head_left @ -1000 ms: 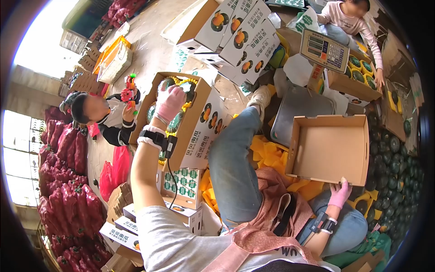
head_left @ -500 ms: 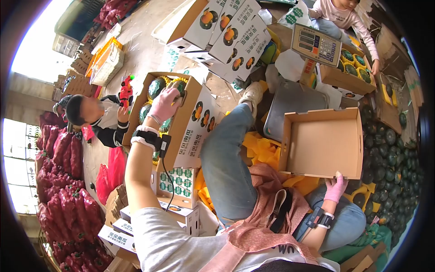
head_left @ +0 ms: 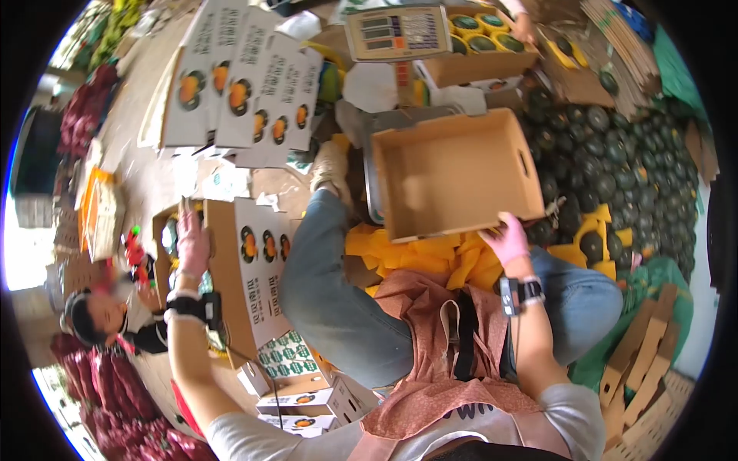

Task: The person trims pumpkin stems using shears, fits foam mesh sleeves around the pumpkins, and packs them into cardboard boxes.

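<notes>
While right hand [head_left: 507, 242] pinches lower edge of tan carton [head_left: 453, 177] just right of frame's centre, presumably steadying it, left hand [head_left: 194, 250] lies over printed box [head_left: 231, 265] at left, fingers nearly straight, perhaps bracing; whether gripping, cannot tell. Carton edge caught between right thumb and fingers, body reaching toward upper frame. Green pumpkins [head_left: 171, 237] close by left fingers, inside box.

The tray [head_left: 461, 180] is in front, between the carton [head_left: 263, 296] at left and the squash heap [head_left: 615, 177] at right. Beyond the tray stands the scale [head_left: 377, 34], a squash box [head_left: 480, 69] to its right, boxes [head_left: 261, 96] to its left.
</notes>
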`<state>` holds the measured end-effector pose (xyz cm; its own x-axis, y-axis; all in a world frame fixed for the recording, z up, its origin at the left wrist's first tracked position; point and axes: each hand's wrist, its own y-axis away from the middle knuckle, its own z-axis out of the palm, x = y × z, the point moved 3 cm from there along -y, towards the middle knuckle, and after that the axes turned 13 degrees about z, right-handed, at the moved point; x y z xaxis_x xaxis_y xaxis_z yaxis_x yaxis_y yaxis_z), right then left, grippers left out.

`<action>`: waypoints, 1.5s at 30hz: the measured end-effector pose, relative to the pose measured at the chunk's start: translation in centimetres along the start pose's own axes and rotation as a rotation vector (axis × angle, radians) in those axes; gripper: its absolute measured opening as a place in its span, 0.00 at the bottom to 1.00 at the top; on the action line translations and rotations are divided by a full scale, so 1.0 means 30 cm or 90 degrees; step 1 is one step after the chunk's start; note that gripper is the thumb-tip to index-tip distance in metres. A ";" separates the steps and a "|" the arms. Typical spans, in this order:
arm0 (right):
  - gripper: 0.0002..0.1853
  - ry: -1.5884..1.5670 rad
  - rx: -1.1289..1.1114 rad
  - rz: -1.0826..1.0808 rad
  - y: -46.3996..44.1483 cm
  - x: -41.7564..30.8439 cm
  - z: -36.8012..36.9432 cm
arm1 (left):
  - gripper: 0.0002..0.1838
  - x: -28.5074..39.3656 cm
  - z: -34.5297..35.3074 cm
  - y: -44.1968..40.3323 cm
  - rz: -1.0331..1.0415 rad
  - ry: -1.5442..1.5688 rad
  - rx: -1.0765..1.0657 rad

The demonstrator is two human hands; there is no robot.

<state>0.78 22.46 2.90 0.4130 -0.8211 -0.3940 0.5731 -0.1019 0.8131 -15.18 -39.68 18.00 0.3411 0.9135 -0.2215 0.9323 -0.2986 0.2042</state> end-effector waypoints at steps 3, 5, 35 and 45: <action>0.14 -0.045 -0.001 0.070 -0.150 0.071 0.034 | 0.33 -0.040 0.024 0.031 0.004 0.124 0.092; 0.15 -0.047 -0.028 0.063 -0.243 0.106 0.074 | 0.35 -0.004 -0.012 0.023 0.074 0.136 0.175; 0.64 0.554 0.663 0.147 -0.220 -0.304 -0.555 | 0.26 1.310 0.050 -0.185 0.497 0.279 -0.204; 0.59 0.569 0.608 0.134 -0.273 -0.344 -0.562 | 0.39 1.558 0.397 -0.211 0.142 0.331 -0.183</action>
<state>3.78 41.24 -6.92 0.9637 -0.2575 -0.0699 -0.1271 -0.6735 0.7282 -3.70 1.61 -5.00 0.3535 0.8741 0.3331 0.7513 -0.4775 0.4556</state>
